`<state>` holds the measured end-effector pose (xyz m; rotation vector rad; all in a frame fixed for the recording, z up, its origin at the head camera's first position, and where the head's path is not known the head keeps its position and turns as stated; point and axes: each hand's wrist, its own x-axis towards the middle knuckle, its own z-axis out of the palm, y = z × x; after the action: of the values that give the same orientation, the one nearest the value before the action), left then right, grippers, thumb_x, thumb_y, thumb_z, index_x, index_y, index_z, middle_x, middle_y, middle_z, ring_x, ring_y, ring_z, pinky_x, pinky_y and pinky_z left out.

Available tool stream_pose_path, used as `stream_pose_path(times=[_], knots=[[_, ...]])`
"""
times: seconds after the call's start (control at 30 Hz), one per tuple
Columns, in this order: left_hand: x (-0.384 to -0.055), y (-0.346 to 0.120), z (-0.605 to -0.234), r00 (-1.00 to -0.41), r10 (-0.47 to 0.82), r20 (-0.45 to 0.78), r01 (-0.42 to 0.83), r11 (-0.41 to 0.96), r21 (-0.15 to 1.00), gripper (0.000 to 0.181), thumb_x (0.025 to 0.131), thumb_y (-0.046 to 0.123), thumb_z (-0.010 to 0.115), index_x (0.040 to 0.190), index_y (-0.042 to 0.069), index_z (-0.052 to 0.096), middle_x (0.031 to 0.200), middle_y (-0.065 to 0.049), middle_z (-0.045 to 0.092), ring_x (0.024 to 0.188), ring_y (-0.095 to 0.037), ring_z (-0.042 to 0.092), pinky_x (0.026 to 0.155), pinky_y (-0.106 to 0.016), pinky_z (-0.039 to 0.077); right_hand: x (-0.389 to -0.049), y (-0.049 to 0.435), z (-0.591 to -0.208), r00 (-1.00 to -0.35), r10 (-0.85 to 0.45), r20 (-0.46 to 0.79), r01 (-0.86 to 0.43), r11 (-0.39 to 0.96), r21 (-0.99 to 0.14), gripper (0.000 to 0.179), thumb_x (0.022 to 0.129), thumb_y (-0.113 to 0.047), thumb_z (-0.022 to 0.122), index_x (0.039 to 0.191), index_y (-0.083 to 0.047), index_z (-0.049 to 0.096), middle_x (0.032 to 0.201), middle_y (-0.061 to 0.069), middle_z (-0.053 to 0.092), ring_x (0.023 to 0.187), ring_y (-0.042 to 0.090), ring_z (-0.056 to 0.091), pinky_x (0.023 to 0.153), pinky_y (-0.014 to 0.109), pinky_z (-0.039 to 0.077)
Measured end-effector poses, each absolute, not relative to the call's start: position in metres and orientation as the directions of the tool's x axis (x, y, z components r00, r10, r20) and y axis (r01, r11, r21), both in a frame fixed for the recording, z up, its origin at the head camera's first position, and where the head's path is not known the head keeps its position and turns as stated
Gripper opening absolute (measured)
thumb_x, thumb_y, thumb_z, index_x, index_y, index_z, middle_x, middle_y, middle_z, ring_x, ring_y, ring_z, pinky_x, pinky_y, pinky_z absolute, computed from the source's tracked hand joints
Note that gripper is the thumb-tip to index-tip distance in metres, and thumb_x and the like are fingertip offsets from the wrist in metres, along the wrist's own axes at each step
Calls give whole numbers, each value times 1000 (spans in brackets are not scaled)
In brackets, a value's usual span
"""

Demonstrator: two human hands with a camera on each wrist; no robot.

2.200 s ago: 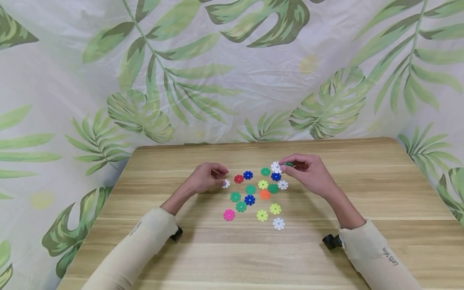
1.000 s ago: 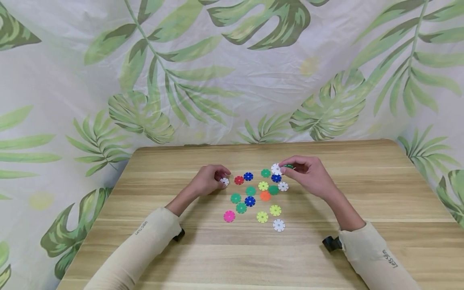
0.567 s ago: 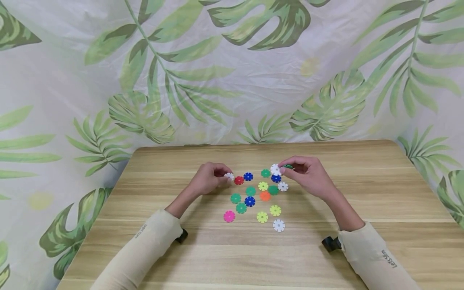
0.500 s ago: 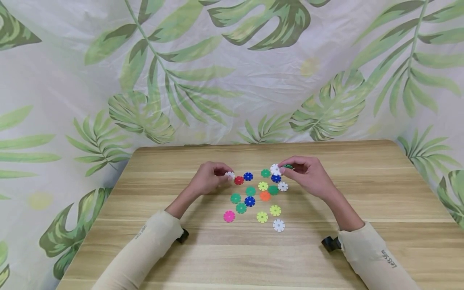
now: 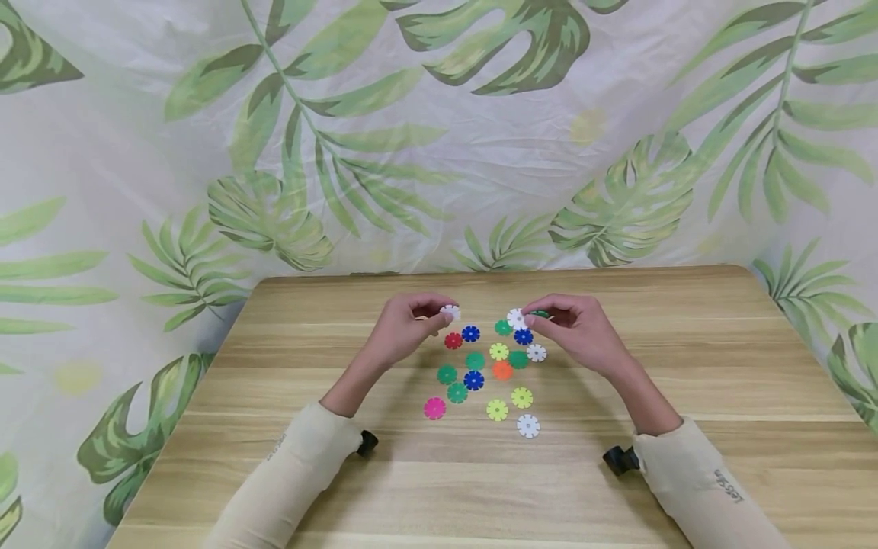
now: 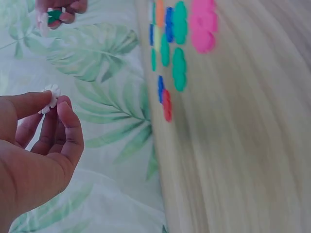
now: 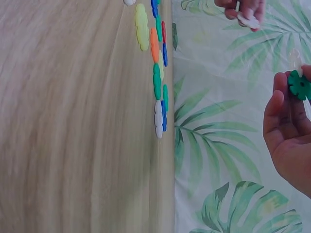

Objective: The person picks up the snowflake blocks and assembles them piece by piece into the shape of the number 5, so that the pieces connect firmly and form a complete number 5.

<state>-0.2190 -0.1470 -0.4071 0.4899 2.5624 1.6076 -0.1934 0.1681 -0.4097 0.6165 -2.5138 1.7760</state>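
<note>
I see the left hand [image 5: 405, 329] pinch a white disc [image 5: 451, 310] in its fingertips, the right hand [image 5: 581, 328] another [image 5: 516, 319], partly hiding a green disc [image 7: 296, 90].

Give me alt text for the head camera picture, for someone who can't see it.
A person's left hand pinches a white notched disc and their right hand holds a white disc and a green disc, above a wooden table. Loose discs in several colours lie scattered on it, before a leaf-print backdrop.
</note>
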Motion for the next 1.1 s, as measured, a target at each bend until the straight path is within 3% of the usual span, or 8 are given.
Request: stream_pose_path(times=[0.13, 0.2, 0.33, 0.5, 0.83, 1.1], knots=[[-216, -139, -401, -948, 286, 138, 238, 351, 906, 19, 100, 11, 77, 118, 7, 80, 105, -13, 79, 93, -34, 72, 72, -27, 62, -195, 165, -410, -925, -307, 226, -313, 272, -910, 16, 102, -18, 76, 115, -10, 80, 111, 10, 79, 87, 14, 73, 74, 25, 59], [-215, -135, -398, -948, 282, 148, 242, 336, 910, 20, 99, 10, 77, 118, 6, 80, 105, -14, 79, 89, -29, 72, 70, -24, 61, -195, 164, -409, -928, -296, 226, -307, 268, -913, 17, 102, -19, 75, 116, -9, 80, 111, 9, 79, 88, 13, 74, 75, 24, 60], [-213, -128, -395, -945, 280, 169, 259, 322, 911, 20, 98, 9, 78, 118, 6, 79, 106, -15, 80, 86, -20, 72, 70, -24, 61, -196, 164, -407, -939, -260, 226, -295, 267, -917, 18, 103, -20, 75, 116, -9, 80, 109, 4, 79, 91, 12, 75, 78, 24, 61], [-213, -121, -392, -944, 275, 182, 267, 312, 912, 19, 98, 11, 79, 116, 6, 79, 104, -13, 80, 86, -25, 72, 69, -24, 60, -197, 163, -405, -944, -237, 231, -292, 268, -918, 18, 103, -20, 75, 116, -10, 80, 107, 0, 79, 93, 11, 75, 81, 25, 62], [-213, -105, -387, -929, 294, 224, 300, 243, 922, 16, 100, 14, 77, 114, 7, 79, 102, -13, 79, 85, -32, 71, 69, -24, 59, -199, 159, -400, -954, -217, 207, -263, 273, -925, 22, 104, -23, 74, 118, -7, 80, 111, 10, 80, 93, 9, 75, 85, 22, 61], [-212, -99, -393, -929, 295, 223, 287, 196, 938, 16, 100, 14, 77, 115, 7, 79, 104, -12, 79, 86, -26, 72, 76, -30, 64, -200, 159, -400, -949, -212, 233, -285, 267, -920, 20, 104, -20, 73, 117, -6, 80, 109, 11, 79, 91, 10, 75, 84, 24, 62]])
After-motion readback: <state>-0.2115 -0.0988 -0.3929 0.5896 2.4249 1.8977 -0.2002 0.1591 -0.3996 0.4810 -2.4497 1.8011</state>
